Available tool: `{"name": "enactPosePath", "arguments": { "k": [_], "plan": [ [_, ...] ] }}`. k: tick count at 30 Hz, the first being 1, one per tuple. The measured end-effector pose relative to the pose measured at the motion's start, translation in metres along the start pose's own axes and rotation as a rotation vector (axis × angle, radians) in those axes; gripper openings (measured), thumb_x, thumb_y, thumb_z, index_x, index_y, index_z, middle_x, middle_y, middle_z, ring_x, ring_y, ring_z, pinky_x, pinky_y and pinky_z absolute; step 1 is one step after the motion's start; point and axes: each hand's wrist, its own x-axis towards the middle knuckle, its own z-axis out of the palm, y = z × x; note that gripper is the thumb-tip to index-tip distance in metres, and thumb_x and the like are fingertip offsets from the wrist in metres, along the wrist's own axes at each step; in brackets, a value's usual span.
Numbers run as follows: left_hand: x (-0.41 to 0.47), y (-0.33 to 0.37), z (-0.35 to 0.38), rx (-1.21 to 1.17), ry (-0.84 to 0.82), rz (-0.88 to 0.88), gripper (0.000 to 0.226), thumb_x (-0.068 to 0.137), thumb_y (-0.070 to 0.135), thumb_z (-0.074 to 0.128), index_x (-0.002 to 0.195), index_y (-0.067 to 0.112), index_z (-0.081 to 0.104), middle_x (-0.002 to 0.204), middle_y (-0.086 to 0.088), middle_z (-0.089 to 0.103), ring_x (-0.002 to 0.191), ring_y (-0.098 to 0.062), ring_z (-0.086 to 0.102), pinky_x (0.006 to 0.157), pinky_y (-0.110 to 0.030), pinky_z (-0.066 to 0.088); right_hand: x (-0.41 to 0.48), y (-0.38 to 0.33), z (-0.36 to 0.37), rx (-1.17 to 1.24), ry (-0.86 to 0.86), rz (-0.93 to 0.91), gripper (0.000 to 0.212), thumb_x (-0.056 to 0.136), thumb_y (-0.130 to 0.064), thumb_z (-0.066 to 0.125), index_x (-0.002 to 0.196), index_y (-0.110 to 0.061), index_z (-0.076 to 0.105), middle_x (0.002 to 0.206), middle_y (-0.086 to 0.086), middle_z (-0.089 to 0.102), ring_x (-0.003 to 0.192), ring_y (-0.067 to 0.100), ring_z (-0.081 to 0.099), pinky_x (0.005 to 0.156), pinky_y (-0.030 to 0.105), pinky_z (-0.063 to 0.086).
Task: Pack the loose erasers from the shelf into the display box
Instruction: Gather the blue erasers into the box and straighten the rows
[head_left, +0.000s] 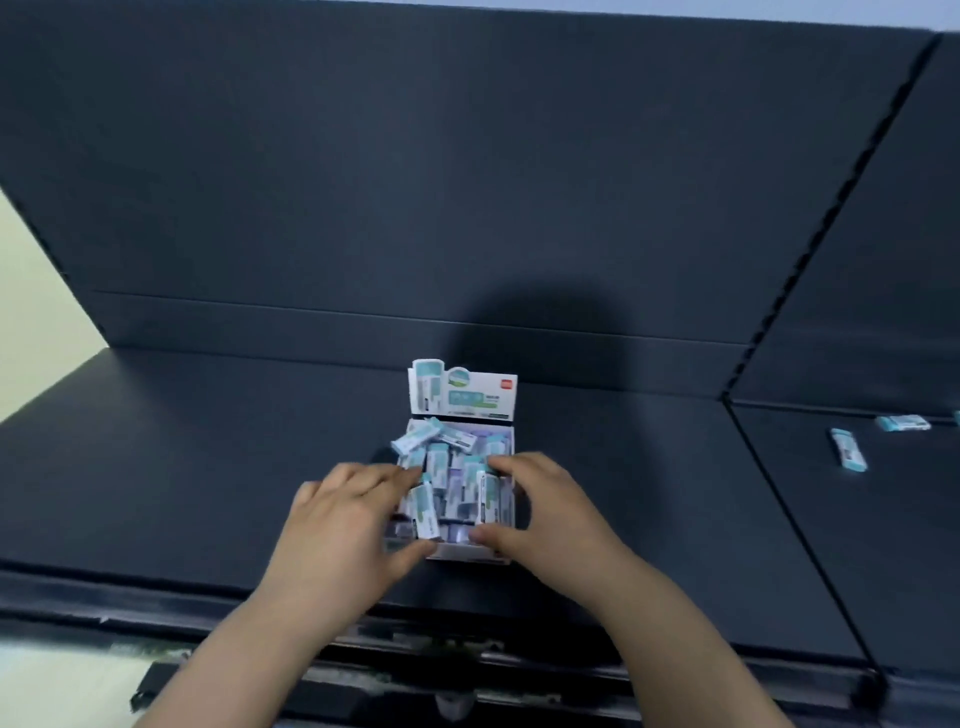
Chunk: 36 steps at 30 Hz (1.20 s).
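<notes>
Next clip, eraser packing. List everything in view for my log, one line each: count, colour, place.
white cardboard display box with teal print: one, white and teal, centre of the shelf, header flap upright at the back.
packed erasers in paper sleeves: jumbled heap, count unclear, teal-white and some purple, inside the box.
loose erasers: two plain to see, teal-white, on the neighbouring shelf section at right.
dark flat shelf: one, near-black, under the box.
dark back panel: one, near-black, behind the shelf.
left hand: one, fingers across erasers at the box's left side.
right hand: one, fingers curled over the box's right side.
</notes>
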Motion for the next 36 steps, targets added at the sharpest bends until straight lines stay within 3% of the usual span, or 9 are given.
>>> {"name": "enactPosePath", "arguments": {
  "k": [2, 5, 9, 13, 19, 25, 31, 34, 36],
  "plan": [
    [0.013, 0.004, 0.0, -0.001, -0.076, 0.057, 0.071, 0.061, 0.057, 0.075, 0.124, 0.029, 0.057, 0.122, 0.012, 0.061, 0.111, -0.017, 0.055, 0.081, -0.037, 0.042, 0.009, -0.007, 0.001, -0.077, 0.005, -0.013, 0.076, 0.075, -0.045, 0.07, 0.14, -0.028, 0.034, 0.139, -0.008, 0.038, 0.128, 0.013, 0.032, 0.108, 0.029, 0.029],
    [0.021, -0.003, 0.003, -0.089, -0.093, 0.092, 0.075, 0.075, 0.065, 0.055, 0.14, 0.035, 0.033, 0.144, 0.018, 0.035, 0.131, -0.012, 0.034, 0.098, -0.034, 0.03, 0.013, -0.008, 0.005, -0.142, 0.091, 0.05, 0.079, 0.077, -0.049, 0.066, 0.142, -0.031, 0.027, 0.139, -0.01, 0.034, 0.129, 0.013, 0.03, 0.11, 0.031, 0.028],
    [0.023, -0.007, 0.005, -0.208, 0.023, 0.16, 0.059, 0.08, 0.062, 0.032, 0.123, 0.03, 0.057, 0.12, 0.014, 0.06, 0.111, -0.013, 0.055, 0.083, -0.033, 0.041, -0.018, 0.01, 0.007, -0.081, 0.25, 0.155, 0.062, 0.079, -0.044, 0.065, 0.135, -0.031, 0.041, 0.123, -0.018, 0.035, 0.124, 0.008, 0.037, 0.104, 0.018, 0.026],
    [0.026, 0.017, 0.019, -0.226, 0.064, 0.287, 0.042, 0.082, 0.048, 0.038, 0.111, 0.03, 0.063, 0.105, 0.016, 0.064, 0.098, -0.009, 0.058, 0.076, -0.03, 0.048, -0.048, 0.033, 0.006, -0.064, 0.337, 0.258, 0.047, 0.08, -0.035, 0.067, 0.124, -0.026, 0.055, 0.12, -0.013, 0.042, 0.122, 0.009, 0.043, 0.102, 0.016, 0.026],
    [0.049, 0.075, 0.022, -0.138, 0.075, 0.459, 0.044, 0.076, 0.042, 0.04, 0.109, 0.027, 0.065, 0.097, 0.011, 0.066, 0.091, -0.014, 0.062, 0.074, -0.031, 0.049, -0.056, 0.048, -0.018, -0.029, 0.387, 0.245, 0.044, 0.081, -0.031, 0.067, 0.123, -0.024, 0.056, 0.119, -0.011, 0.045, 0.117, 0.009, 0.046, 0.106, 0.027, 0.036],
    [0.067, 0.138, 0.033, -0.02, 0.106, 0.493, 0.045, 0.07, 0.039, 0.071, 0.111, 0.023, 0.064, 0.098, 0.006, 0.067, 0.091, -0.019, 0.062, 0.072, -0.035, 0.048, -0.07, 0.088, -0.05, 0.041, 0.353, 0.242, 0.048, 0.081, -0.038, 0.064, 0.127, -0.033, 0.049, 0.12, -0.018, 0.04, 0.116, 0.006, 0.045, 0.104, 0.026, 0.037],
    [0.082, 0.253, 0.067, 0.01, 0.049, 0.476, 0.05, 0.068, 0.04, 0.073, 0.115, 0.024, 0.063, 0.097, 0.007, 0.068, 0.09, -0.018, 0.064, 0.072, -0.037, 0.05, -0.106, 0.193, -0.14, 0.002, 0.428, 0.262, 0.047, 0.08, -0.03, 0.069, 0.124, -0.026, 0.055, 0.115, -0.012, 0.045, 0.107, 0.01, 0.05, 0.101, 0.027, 0.04],
    [0.097, 0.325, 0.083, -0.028, 0.031, 0.469, 0.051, 0.068, 0.041, 0.074, 0.115, 0.025, 0.063, 0.098, 0.01, 0.068, 0.09, -0.015, 0.064, 0.073, -0.033, 0.05, -0.125, 0.251, -0.206, -0.04, 0.449, 0.316, 0.045, 0.08, -0.025, 0.069, 0.123, -0.022, 0.056, 0.114, -0.009, 0.046, 0.099, 0.009, 0.05, 0.094, 0.018, 0.036],
    [0.105, 0.371, 0.09, -0.078, -0.064, 0.449, 0.051, 0.079, 0.041, 0.065, 0.127, 0.028, 0.054, 0.115, 0.01, 0.062, 0.106, -0.014, 0.057, 0.086, -0.032, 0.044, -0.135, 0.284, -0.243, -0.046, 0.427, 0.345, 0.044, 0.081, -0.024, 0.068, 0.124, -0.023, 0.056, 0.115, -0.009, 0.045, 0.095, 0.009, 0.05, 0.089, 0.016, 0.035]
  ]
}}
